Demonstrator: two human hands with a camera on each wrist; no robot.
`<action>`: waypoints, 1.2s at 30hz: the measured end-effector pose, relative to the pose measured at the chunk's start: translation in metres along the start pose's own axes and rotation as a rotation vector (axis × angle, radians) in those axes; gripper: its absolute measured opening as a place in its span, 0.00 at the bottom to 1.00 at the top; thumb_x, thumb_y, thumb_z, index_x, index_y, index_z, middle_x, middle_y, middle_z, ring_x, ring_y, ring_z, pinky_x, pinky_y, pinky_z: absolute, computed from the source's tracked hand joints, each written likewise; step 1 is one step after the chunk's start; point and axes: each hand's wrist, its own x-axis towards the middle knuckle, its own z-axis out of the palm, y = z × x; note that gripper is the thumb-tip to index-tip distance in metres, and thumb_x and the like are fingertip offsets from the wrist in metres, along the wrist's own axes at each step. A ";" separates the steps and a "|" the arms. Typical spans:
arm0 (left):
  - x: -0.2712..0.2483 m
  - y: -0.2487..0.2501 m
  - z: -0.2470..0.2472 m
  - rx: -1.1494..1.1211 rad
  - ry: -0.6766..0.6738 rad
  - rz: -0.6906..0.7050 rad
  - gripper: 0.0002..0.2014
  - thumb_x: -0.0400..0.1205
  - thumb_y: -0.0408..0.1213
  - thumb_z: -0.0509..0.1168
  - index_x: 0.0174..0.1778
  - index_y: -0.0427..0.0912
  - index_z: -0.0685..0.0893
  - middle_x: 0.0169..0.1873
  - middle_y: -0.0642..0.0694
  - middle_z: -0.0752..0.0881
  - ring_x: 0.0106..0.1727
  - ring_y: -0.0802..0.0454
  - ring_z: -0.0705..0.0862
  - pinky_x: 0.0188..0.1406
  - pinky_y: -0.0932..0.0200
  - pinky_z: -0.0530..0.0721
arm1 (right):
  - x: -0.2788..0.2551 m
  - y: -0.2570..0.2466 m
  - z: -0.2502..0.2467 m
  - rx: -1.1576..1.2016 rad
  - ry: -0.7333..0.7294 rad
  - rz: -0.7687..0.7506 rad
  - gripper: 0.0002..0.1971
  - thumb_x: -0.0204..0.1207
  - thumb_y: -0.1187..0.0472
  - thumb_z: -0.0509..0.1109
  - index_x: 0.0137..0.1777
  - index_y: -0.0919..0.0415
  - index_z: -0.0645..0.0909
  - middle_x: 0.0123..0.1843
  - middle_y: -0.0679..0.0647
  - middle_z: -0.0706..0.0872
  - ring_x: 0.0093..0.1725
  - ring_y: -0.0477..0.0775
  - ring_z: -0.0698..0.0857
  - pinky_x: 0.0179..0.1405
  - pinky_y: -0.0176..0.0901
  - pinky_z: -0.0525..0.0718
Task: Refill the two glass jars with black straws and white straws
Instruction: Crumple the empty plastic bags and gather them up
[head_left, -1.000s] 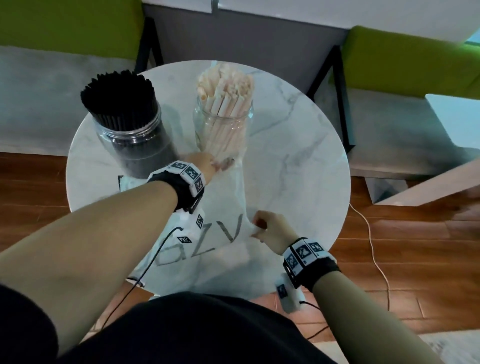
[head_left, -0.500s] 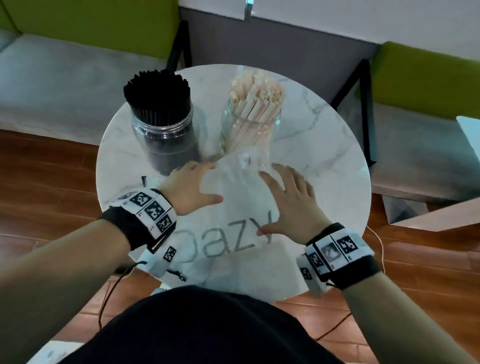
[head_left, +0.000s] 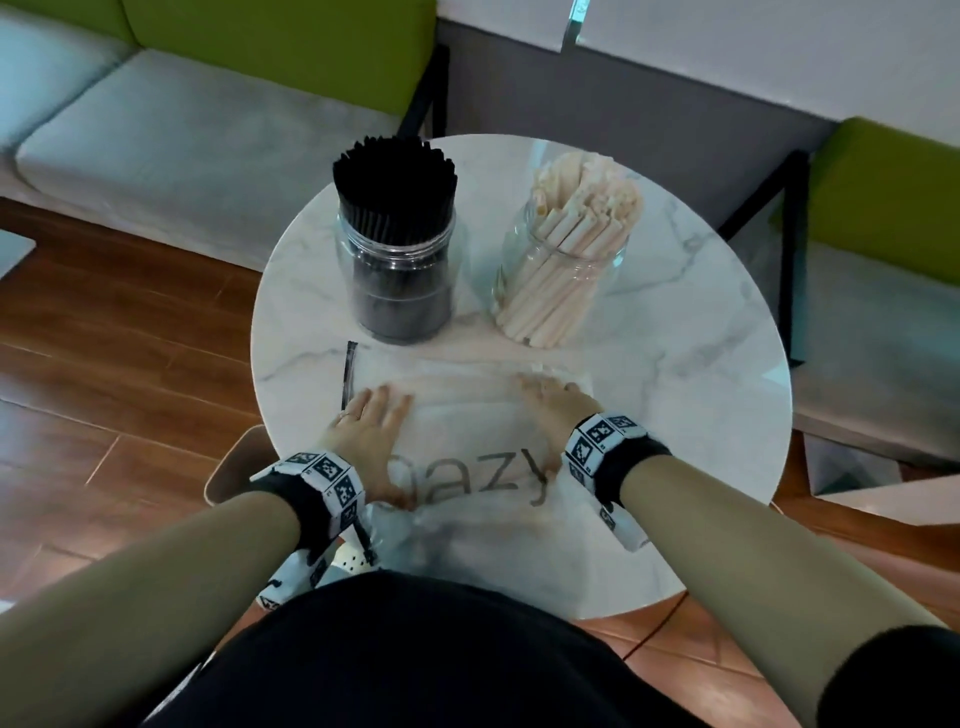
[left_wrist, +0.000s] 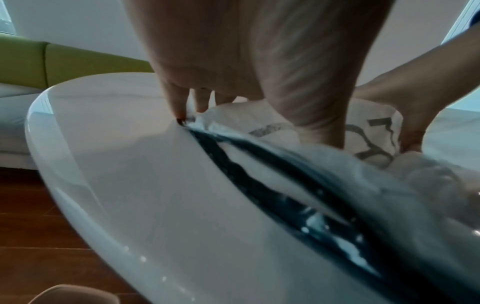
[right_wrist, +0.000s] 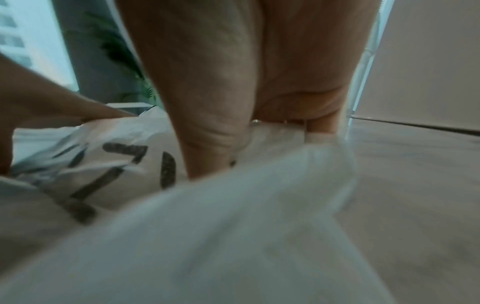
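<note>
Hands (head_left: 371, 431) flat on plastic bag (head_left: 467, 415)

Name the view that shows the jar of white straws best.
The head view: the jar of white straws stands whole and sharp behind the plastic bag. Neither wrist view shows it, only hands, bag and table.

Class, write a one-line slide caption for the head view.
Both hands, left and right, press a printed plastic bag flat before two straw-filled jars, black and white.
</note>
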 end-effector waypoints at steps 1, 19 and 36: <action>0.000 -0.001 -0.002 -0.034 0.006 0.001 0.66 0.63 0.67 0.72 0.81 0.46 0.33 0.83 0.41 0.38 0.83 0.40 0.41 0.82 0.48 0.51 | -0.001 0.001 -0.001 -0.033 0.016 -0.002 0.25 0.82 0.59 0.63 0.78 0.60 0.65 0.71 0.66 0.76 0.67 0.68 0.78 0.61 0.58 0.78; -0.008 0.068 -0.098 -1.673 0.029 0.063 0.35 0.69 0.42 0.78 0.71 0.46 0.71 0.54 0.43 0.87 0.50 0.50 0.88 0.41 0.56 0.88 | -0.036 -0.040 -0.024 0.609 0.356 -0.327 0.29 0.65 0.41 0.55 0.62 0.54 0.80 0.60 0.51 0.80 0.65 0.59 0.73 0.65 0.61 0.74; -0.015 0.051 -0.091 -1.024 0.249 0.230 0.24 0.67 0.45 0.78 0.55 0.54 0.76 0.43 0.58 0.85 0.41 0.68 0.83 0.44 0.68 0.83 | -0.044 -0.012 -0.076 0.185 0.360 -0.240 0.09 0.74 0.57 0.70 0.41 0.58 0.72 0.42 0.58 0.84 0.45 0.64 0.83 0.39 0.48 0.74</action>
